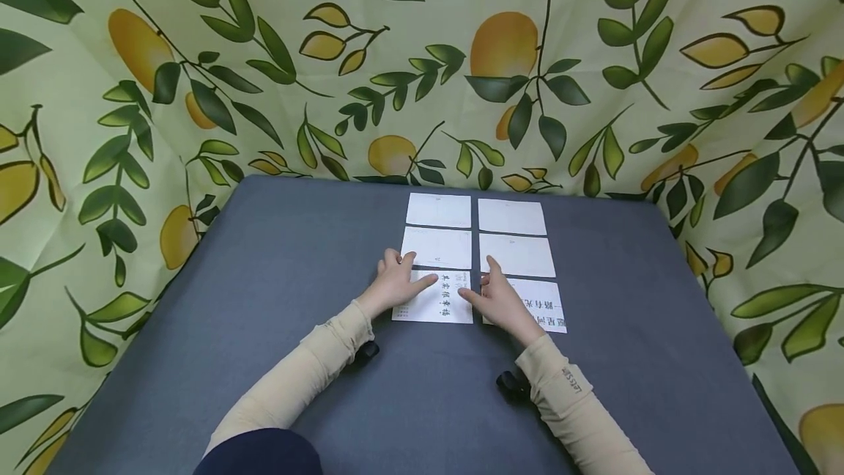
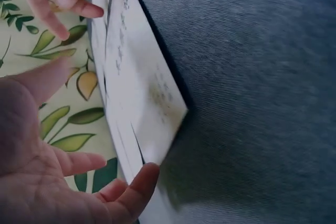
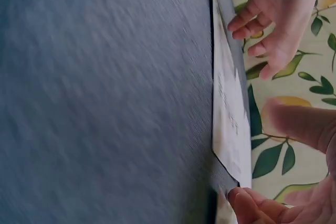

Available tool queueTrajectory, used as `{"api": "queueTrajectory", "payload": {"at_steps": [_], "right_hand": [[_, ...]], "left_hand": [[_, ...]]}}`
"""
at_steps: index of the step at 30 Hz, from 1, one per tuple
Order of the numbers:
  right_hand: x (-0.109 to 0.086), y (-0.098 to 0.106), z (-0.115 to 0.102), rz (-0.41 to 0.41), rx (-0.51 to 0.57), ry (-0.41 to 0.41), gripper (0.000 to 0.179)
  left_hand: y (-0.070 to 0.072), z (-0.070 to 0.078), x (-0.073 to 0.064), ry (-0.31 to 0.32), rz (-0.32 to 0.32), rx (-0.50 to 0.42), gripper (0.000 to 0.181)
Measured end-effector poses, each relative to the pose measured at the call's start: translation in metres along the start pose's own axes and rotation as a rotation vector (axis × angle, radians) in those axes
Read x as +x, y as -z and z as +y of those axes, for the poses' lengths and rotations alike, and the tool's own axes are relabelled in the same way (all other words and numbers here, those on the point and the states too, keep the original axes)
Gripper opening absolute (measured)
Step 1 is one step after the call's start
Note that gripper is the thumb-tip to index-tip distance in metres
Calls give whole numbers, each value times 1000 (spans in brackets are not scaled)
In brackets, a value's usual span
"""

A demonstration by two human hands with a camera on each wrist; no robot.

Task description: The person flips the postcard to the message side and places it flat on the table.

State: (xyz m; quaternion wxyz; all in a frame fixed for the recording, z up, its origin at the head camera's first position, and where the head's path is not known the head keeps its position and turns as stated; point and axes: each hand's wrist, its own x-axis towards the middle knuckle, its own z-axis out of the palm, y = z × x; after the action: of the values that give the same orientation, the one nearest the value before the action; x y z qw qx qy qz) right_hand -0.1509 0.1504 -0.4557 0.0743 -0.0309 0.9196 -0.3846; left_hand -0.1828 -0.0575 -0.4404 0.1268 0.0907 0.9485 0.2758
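Note:
White paper cards lie flat in two columns of three. My left hand [image 1: 390, 286] hovers at the left side of the near-left card [image 1: 455, 306], which carries dark vertical handwriting; its thumb stretches over the card. At the near-right card [image 1: 549, 300], also written on, my right hand [image 1: 504, 306] covers the left part, thumb reaching toward the near-left card. Both hands have spread, relaxed fingers with nothing between them. In the left wrist view, a fingertip of the left hand [image 2: 79, 182] overlaps the card's corner. The right hand [image 3: 299, 182] shows fingertips close to a card edge.
Behind the written cards lie the middle-left card [image 1: 442, 246], middle-right card [image 1: 517, 253], far-left card [image 1: 439, 210] and far-right card [image 1: 512, 217], mostly blank. A grey-blue cloth [image 1: 297, 255] covers the table. A leaf-patterned curtain [image 1: 422, 35] hangs around its back and sides.

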Motion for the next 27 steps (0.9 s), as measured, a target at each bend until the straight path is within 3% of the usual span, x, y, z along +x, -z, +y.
{"api": "queueTrajectory", "payload": {"at_steps": [8, 12, 18, 27], "right_hand": [[-5, -19, -2, -9, -8, -30, 99], [-4, -22, -5, 9, -71, -24, 97], [-2, -24, -8, 10, -79, -18, 91], [-2, -24, -5, 9, 69, -54, 91]], "left_hand": [[-3, -11, -11, 4, -59, 52, 114], [-5, -12, -14, 14, -63, 30, 115], [-10, -16, -18, 32, -12, -82, 114], [-18, -24, -19, 35, 33, -205, 115]]}}
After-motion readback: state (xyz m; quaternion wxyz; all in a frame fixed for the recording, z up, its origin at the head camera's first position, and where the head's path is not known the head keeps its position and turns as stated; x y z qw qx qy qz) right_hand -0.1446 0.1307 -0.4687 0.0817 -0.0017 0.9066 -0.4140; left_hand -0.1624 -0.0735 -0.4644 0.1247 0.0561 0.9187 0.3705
